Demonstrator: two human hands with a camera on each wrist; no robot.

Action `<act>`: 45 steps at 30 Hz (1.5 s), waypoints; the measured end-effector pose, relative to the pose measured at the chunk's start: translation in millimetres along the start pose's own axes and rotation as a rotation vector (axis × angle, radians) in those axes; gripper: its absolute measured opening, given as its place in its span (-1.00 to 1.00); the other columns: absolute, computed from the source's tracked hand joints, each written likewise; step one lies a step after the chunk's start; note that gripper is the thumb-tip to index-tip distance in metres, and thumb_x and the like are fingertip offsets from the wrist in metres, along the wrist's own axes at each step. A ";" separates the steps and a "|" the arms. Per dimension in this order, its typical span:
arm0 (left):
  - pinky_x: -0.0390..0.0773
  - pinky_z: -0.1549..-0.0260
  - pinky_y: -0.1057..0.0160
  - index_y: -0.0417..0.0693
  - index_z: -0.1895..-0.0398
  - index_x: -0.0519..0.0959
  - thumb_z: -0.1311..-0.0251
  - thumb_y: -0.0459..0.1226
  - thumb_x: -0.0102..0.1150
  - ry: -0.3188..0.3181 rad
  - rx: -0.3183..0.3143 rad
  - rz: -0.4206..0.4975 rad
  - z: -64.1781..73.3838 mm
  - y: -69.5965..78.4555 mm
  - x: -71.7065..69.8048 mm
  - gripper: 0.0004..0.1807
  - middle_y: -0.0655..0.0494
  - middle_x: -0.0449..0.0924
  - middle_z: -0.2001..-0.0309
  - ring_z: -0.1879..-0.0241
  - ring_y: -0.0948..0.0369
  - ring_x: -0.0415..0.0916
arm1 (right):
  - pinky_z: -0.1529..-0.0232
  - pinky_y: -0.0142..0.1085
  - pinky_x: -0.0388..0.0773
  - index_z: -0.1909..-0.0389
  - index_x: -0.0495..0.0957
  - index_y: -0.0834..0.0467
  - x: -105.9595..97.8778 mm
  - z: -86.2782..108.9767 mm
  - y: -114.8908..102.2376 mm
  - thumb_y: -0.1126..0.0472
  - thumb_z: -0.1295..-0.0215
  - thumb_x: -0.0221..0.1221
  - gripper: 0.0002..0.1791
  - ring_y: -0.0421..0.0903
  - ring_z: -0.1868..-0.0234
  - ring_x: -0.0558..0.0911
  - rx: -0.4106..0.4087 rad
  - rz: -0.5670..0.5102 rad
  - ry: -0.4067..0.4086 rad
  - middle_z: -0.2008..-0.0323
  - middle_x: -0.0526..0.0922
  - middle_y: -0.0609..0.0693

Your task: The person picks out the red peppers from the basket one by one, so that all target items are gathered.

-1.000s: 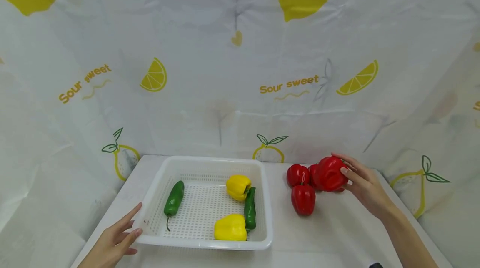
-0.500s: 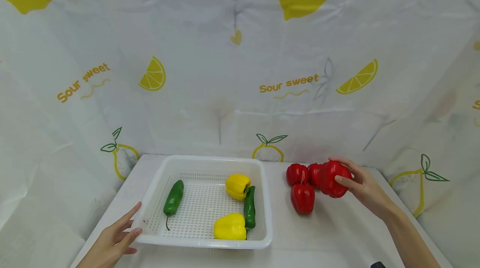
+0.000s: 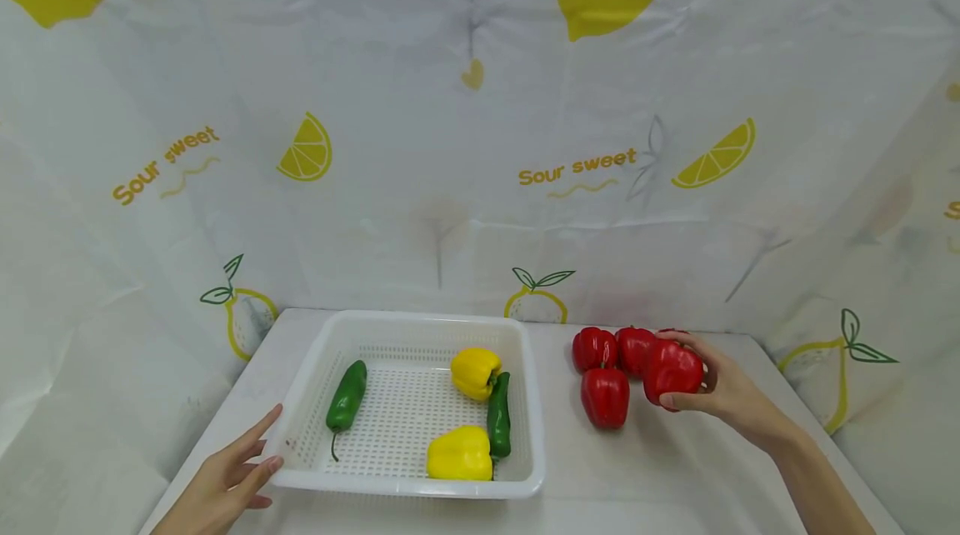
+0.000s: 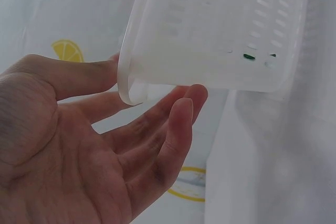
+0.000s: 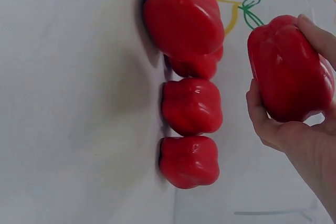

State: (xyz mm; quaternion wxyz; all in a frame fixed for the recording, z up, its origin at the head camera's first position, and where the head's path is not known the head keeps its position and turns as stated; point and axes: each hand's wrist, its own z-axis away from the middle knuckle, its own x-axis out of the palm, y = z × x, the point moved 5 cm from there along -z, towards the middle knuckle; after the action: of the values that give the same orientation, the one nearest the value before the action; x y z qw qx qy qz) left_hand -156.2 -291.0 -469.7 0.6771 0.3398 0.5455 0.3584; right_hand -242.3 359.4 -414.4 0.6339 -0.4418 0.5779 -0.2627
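My right hand [image 3: 720,389] grips a red bell pepper [image 3: 673,372], with the thumb on its near side and fingers round the far side. In the right wrist view the held bell pepper [image 5: 291,72] is apart from several other red bell peppers [image 5: 191,106] that rest on the table. My left hand [image 3: 225,477] holds the left front corner of a white plastic basket [image 3: 405,487], its thumb at the rim and other fingers below it. In the left wrist view fingertips [image 4: 197,92] lie against the basket's outer wall [image 4: 210,51].
Inside the basket lie two yellow bell peppers [image 3: 460,453] and two green chili peppers [image 3: 347,397]. The white table [image 3: 592,477] ends at a hanging lemon-print cloth [image 3: 420,143] at the back and sides. A small dark object shows in the earlier views at the lower right.
My right hand has turned the held red bell pepper and brought it slightly lower and nearer. The small dark object has left the head view. My left hand and the basket stay put.
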 end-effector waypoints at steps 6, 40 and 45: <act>0.88 0.23 0.14 -0.17 -0.76 0.03 -0.58 -0.24 0.22 0.011 -0.034 -0.008 -0.6 0.8 0.5 -0.15 -0.50 0.53 -0.31 0.07 0.15 0.77 | 0.10 -0.18 0.87 -0.63 0.21 0.10 1.4 -1.4 16.5 0.18 -0.23 0.51 0.00 -0.09 -0.25 0.52 0.046 0.040 -0.001 -0.40 0.38 0.08; 0.88 0.26 0.15 -0.20 -0.76 0.01 -0.59 -0.22 0.21 -0.004 -0.021 -0.041 -1.5 -0.4 -1.2 -0.15 -0.63 0.45 -0.35 0.01 0.02 0.79 | 0.03 -0.03 0.87 -0.63 0.20 0.22 22.0 -10.7 62.0 0.19 -0.24 0.51 0.00 0.53 -0.41 0.37 0.165 0.074 -0.086 -0.47 0.28 0.50; 0.88 0.25 0.16 -0.21 -0.76 -0.02 -0.60 -0.21 0.19 -0.032 -0.005 -0.047 -2.9 0.4 -2.5 -0.14 -0.41 0.61 -0.22 0.07 0.13 0.76 | -0.01 0.03 0.86 -0.65 0.19 0.18 20.4 -8.7 62.2 0.16 -0.26 0.50 0.01 0.53 -0.46 0.30 0.189 0.059 -0.097 -0.51 0.24 0.48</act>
State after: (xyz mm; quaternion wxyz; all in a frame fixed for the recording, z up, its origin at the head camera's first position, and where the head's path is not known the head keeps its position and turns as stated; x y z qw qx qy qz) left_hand -159.4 -292.8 -468.5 0.6947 0.3309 0.5417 0.3384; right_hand -257.8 369.3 -477.9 0.7075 -0.3749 0.5319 -0.2756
